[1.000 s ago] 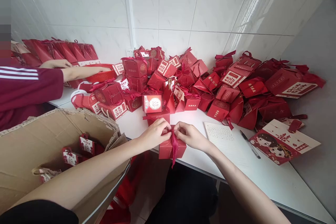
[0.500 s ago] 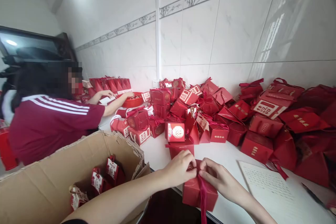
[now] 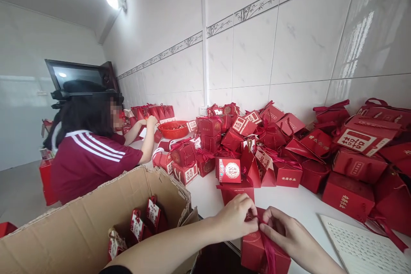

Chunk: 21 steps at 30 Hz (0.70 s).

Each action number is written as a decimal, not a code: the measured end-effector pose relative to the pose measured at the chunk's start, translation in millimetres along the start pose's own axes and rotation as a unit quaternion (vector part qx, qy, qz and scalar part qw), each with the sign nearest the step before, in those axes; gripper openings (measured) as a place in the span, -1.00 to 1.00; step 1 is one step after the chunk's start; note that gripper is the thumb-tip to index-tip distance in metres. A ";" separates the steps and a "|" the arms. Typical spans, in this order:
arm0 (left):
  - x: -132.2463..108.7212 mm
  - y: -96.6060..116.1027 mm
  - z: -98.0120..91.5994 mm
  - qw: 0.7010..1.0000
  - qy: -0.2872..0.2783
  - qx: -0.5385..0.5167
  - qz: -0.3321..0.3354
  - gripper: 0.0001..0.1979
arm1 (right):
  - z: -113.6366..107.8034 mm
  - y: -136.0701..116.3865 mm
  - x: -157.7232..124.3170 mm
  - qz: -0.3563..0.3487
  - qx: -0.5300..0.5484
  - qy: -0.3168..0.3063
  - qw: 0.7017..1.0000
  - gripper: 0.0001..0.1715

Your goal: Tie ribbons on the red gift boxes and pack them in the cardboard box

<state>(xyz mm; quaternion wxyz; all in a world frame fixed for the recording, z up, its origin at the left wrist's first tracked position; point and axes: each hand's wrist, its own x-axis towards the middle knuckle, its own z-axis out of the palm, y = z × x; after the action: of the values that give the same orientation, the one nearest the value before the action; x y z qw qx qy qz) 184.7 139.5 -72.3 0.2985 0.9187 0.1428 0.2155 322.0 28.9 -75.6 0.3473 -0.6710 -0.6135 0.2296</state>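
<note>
A red gift box (image 3: 252, 251) sits at the table's front edge, directly below both my hands. Over its top runs a dark red ribbon (image 3: 269, 250), with one tail hanging down the front. My left hand (image 3: 239, 218) pinches the ribbon from the left, fingers curled at the top of the box. From the right, my right hand (image 3: 282, 229) closes thumb and fingers on the same ribbon, close to the left fingertips. The exact shape of the ribbon between the fingers is hidden. Just behind stands another red box with a white-patterned one (image 3: 228, 169) on top.
A large pile of red gift boxes (image 3: 289, 175) lines the wall. An open cardboard box (image 3: 86, 214) at left holds several small red boxes. A written notebook (image 3: 366, 239) lies at right. Beyond, a person in a maroon shirt (image 3: 93, 158) works by a red basket (image 3: 173, 130).
The view has swung left and up, so everything sits farther right and lower. My hands keep their pinch on the ribbon. The other person's hands have lifted closer together.
</note>
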 end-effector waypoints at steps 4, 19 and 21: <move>-0.4 -1.0 0.6 1.000 0.001 0.009 0.008 -0.90 | 1.4 -1.9 0.5 -0.013 -0.010 0.002 1.000 -0.65; -0.3 -0.2 -1.8 1.000 -0.009 0.014 0.014 -0.91 | 0.1 2.6 -2.0 -0.023 0.005 0.022 0.999 -0.59; -0.5 0.7 -2.5 1.000 -0.009 0.016 0.010 -0.91 | -0.1 2.4 -1.7 -0.024 0.007 0.023 0.999 -0.59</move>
<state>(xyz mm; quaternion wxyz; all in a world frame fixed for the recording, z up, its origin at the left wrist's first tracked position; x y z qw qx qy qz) 183.2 140.0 -70.2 0.2827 0.9268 0.1339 0.2079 323.4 27.2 -77.5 0.3709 -0.6590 -0.6196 0.2103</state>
